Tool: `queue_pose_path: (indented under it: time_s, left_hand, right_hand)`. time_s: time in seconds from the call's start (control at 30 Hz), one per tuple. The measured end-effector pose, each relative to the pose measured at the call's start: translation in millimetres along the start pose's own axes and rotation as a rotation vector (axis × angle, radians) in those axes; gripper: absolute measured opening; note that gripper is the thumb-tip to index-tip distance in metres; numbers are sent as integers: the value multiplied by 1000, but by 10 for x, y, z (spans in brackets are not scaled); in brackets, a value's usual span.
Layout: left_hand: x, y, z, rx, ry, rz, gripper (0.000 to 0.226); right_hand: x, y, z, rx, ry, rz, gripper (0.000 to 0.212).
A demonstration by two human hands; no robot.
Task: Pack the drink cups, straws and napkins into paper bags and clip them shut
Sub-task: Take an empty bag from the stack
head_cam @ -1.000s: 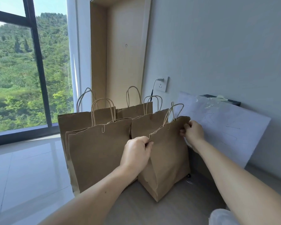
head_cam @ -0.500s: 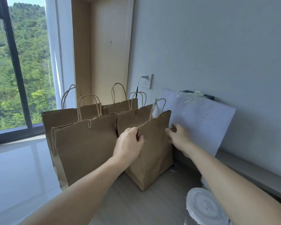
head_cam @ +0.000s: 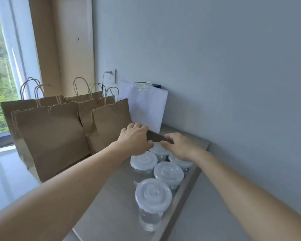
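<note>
Head: both hands (head_cam: 135, 138) (head_cam: 179, 146) above lidded cups (head_cam: 168, 173)

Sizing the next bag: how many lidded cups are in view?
5: nearest cup, middle cup behind it, left cup, far cup by the left hand, right cup partly under the right hand. Hands may hide more.
</note>
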State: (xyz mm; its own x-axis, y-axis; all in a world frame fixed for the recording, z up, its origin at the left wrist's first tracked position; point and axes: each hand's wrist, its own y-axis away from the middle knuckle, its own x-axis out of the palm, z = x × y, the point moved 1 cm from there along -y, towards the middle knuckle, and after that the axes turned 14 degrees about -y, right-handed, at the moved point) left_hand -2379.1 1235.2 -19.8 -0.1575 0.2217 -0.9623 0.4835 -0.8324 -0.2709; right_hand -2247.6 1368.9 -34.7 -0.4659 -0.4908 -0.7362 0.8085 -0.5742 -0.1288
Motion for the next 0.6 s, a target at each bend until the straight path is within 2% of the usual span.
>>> queue_pose_path:
  time_s: [0.33, 0.6]
  left_hand:
    - [-150, 579, -1848, 295, -10, 117, 57]
    - [151, 978, -3051, 602, 30, 215, 69]
  right_hand:
    - [-862, 1823, -809, 219, 34, -168, 58]
    - [-1010, 3205, -1357, 512, -20, -319, 54]
